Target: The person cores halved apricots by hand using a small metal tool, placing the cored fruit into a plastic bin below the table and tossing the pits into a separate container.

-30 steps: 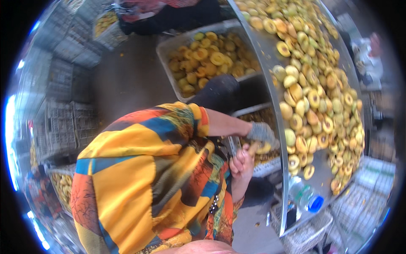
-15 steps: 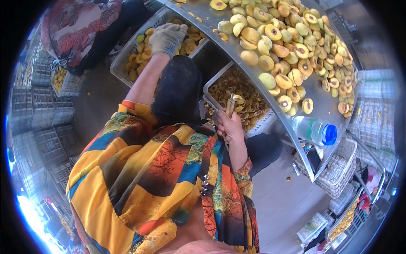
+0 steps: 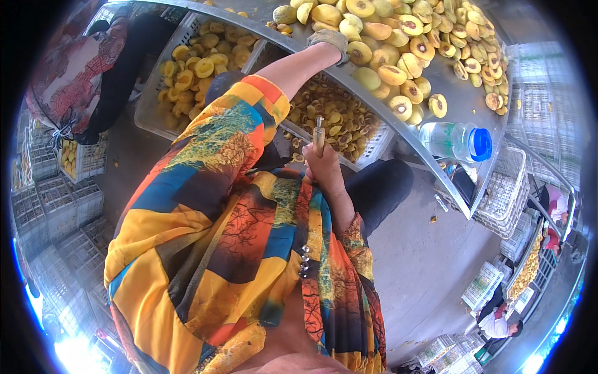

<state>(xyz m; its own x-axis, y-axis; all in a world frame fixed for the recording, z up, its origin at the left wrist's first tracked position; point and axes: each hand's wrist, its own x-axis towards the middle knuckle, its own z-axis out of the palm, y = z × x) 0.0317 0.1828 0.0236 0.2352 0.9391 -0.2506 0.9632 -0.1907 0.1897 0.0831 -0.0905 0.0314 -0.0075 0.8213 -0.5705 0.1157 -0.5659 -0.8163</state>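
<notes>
My left hand, in a pale work glove, reaches over the metal table's edge to the near side of a pile of halved yellow stone fruit. Its fingers are bent down and mostly out of sight, so whether they hold a fruit half cannot be told. My right hand is bare and closed around a short tool with a tan handle and a narrow metal tip that points up. Below that table edge sits a crate of brownish fruit scraps. Many halves of the pile still show brown stones.
A crate of yellow fruit halves stands at the left, by another person's dark-clothed leg. On the table's right corner lies a clear bottle with a blue cap. A white woven basket stands beyond it. Stacked crates line the left.
My left hand has left the crate of yellow halves and swung right to the fruit on the table. The right hand keeps its tool. The whole view has shifted slightly.
</notes>
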